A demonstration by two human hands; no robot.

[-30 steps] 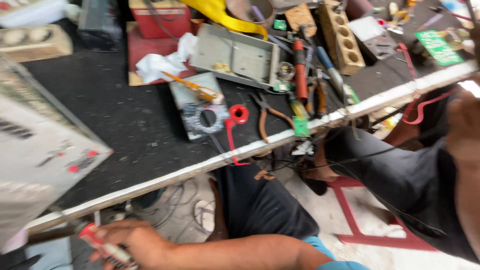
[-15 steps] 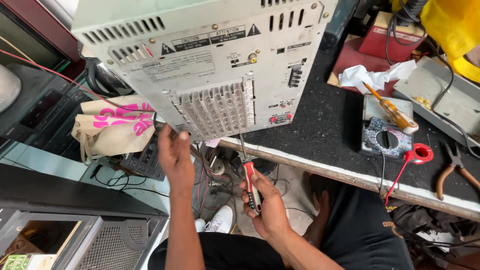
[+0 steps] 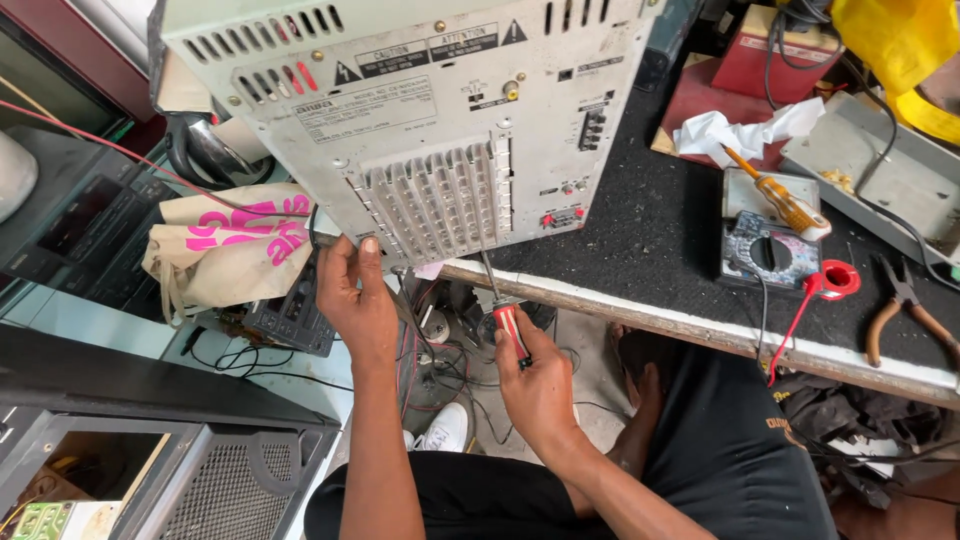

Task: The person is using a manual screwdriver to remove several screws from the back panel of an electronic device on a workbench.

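A large grey metal stereo unit (image 3: 420, 120) lies with its back panel toward me, overhanging the bench edge. My left hand (image 3: 355, 300) grips the lower edge of that panel beside the white finned heat sink (image 3: 435, 205). My right hand (image 3: 535, 375) is closed on the red-and-white handle of a screwdriver (image 3: 505, 315). Its shaft points up at the bottom of the panel, just right of the heat sink.
The black-topped bench (image 3: 660, 230) holds an analog multimeter (image 3: 765, 245), a small yellow screwdriver (image 3: 775, 195), a red tape roll (image 3: 838, 280), pliers (image 3: 905, 310) and a grey tray (image 3: 880, 180). A beige bag with pink print (image 3: 225, 250) and a black speaker cabinet (image 3: 150, 440) sit left.
My view swung from the bench top to the unit's back panel. Since half a second ago my left hand moved up to the panel edge and the screwdriver tip rose to the panel.
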